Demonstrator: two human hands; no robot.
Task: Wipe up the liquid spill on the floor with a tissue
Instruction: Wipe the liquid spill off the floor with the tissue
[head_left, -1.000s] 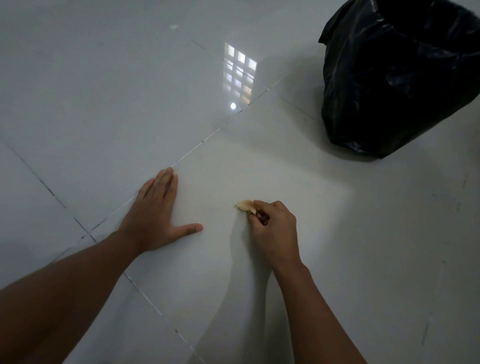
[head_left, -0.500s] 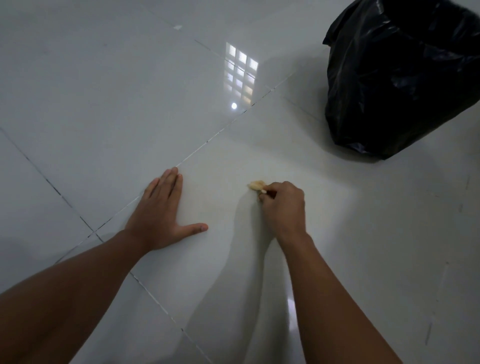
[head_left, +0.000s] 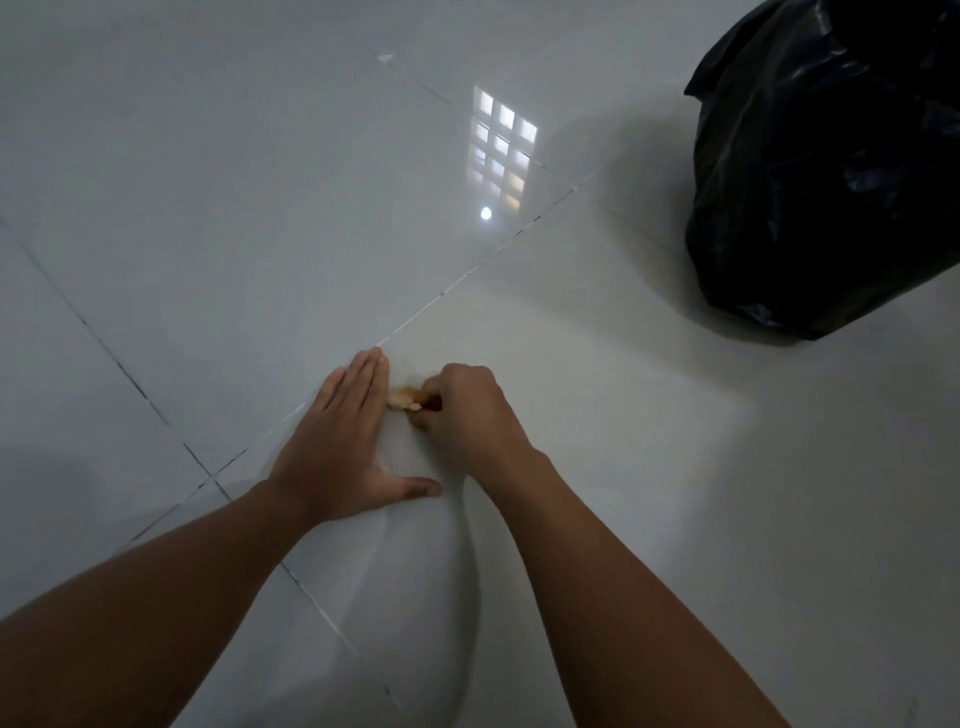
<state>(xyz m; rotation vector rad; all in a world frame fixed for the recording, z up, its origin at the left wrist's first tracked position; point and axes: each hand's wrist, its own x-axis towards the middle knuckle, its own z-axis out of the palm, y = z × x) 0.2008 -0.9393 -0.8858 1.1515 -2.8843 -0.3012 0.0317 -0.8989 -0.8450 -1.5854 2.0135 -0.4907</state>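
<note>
A small crumpled tissue (head_left: 402, 397), stained yellowish-brown, is pinched in my right hand (head_left: 465, 415) and pressed against the glossy white floor tile (head_left: 597, 415). Only its left end shows past my fingers. My left hand (head_left: 343, 441) lies flat on the floor, palm down, with its fingers together and the thumb out to the right. The tissue sits right beside the left hand's fingers, nearly touching them. No liquid on the tile can be told apart from the shine.
A stuffed black rubbish bag (head_left: 831, 166) stands on the floor at the upper right. Dark grout lines (head_left: 467, 275) cross the tiles. A window reflection (head_left: 501, 150) glares on the floor further away.
My right hand has slid the tissue to the left across the tile until it is beside the left hand's fingers. The left hand stays flat on the floor.
</note>
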